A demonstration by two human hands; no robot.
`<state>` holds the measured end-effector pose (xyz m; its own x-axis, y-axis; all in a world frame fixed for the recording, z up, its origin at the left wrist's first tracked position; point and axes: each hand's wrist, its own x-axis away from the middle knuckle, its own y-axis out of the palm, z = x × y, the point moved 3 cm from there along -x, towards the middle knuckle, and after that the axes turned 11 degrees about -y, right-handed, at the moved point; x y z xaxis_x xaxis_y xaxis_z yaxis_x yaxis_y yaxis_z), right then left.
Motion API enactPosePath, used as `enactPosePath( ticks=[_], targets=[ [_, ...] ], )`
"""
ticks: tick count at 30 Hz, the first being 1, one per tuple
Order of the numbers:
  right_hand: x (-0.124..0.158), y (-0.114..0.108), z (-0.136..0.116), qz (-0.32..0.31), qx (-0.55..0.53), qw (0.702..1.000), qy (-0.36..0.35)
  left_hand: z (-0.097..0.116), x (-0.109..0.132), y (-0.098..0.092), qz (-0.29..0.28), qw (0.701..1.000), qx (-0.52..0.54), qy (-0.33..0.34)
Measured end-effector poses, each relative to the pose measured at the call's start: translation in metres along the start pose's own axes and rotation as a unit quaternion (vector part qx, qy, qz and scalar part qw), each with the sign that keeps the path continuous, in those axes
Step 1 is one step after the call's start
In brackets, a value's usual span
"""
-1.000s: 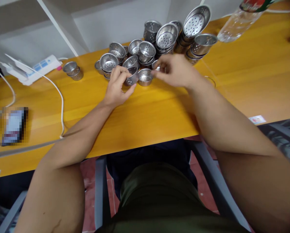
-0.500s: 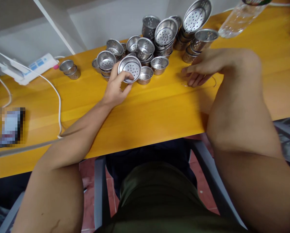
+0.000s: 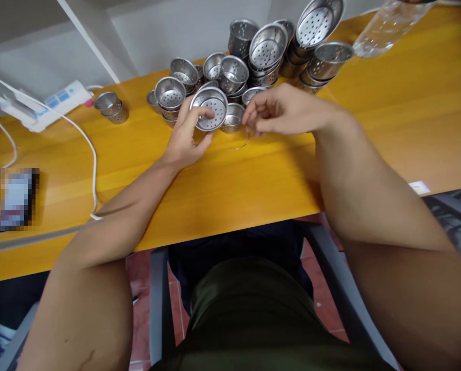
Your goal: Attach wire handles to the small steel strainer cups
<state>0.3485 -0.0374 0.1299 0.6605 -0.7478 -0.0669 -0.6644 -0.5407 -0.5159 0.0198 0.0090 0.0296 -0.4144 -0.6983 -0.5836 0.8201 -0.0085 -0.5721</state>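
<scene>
My left hand (image 3: 186, 138) grips a shiny metal strainer cup (image 3: 216, 119), its holed bottom tilted toward me and my thumb reaching inside over the rim. Just right of it hovers my right hand (image 3: 282, 111), fingers curled and pinching a thin curved wire (image 3: 241, 148) whose free end hangs down toward the cup. Behind both hands stand several more strainer cups, some stacked. A small cup (image 3: 233, 117) sits between my hands, and another one (image 3: 253, 95) is partly covered by my right fingers.
Two nested cups (image 3: 113, 107) stand apart at the left, near a white power strip (image 3: 62, 103) and its cable (image 3: 95, 170). A blurred-out phone-like object (image 3: 17, 200) lies at far left. A clear plastic bottle (image 3: 388, 28) is at back right, beside a leaning large strainer (image 3: 318, 26).
My right hand has swung left with the wire, from beside the right-hand stack to next to the held cup. My left hand and its cup have barely moved.
</scene>
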Motion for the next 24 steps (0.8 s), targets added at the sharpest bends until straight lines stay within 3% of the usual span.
enactPosePath(
  ticks=[2,4,9,12,15,18,24],
  targets=[
    [0.001,-0.011,0.007,0.023,0.076,0.997,0.004,-0.001,0.001,0.0,-0.001,1.0,0.006,0.001],
    [0.0,-0.016,0.016,-0.008,0.127,0.992,0.02,-0.003,0.001,0.001,-0.001,1.0,0.014,0.003],
    [-0.011,0.005,0.016,-0.108,0.205,0.972,0.043,-0.007,0.001,0.003,0.009,0.999,0.036,-0.014],
    [-0.016,0.027,-0.006,-0.139,0.321,0.935,0.057,-0.007,-0.001,0.004,0.009,0.999,0.029,-0.011],
    [-0.018,0.046,-0.029,-0.149,0.45,0.875,0.096,-0.01,-0.002,0.004,0.01,1.0,0.021,0.005],
    [-0.02,0.058,-0.044,-0.155,0.508,0.839,0.12,-0.016,-0.001,0.004,0.012,1.0,0.022,0.012],
    [-0.02,0.061,-0.04,-0.177,0.487,0.848,0.108,-0.042,0.003,0.011,0.034,0.997,0.067,-0.012]
  ],
)
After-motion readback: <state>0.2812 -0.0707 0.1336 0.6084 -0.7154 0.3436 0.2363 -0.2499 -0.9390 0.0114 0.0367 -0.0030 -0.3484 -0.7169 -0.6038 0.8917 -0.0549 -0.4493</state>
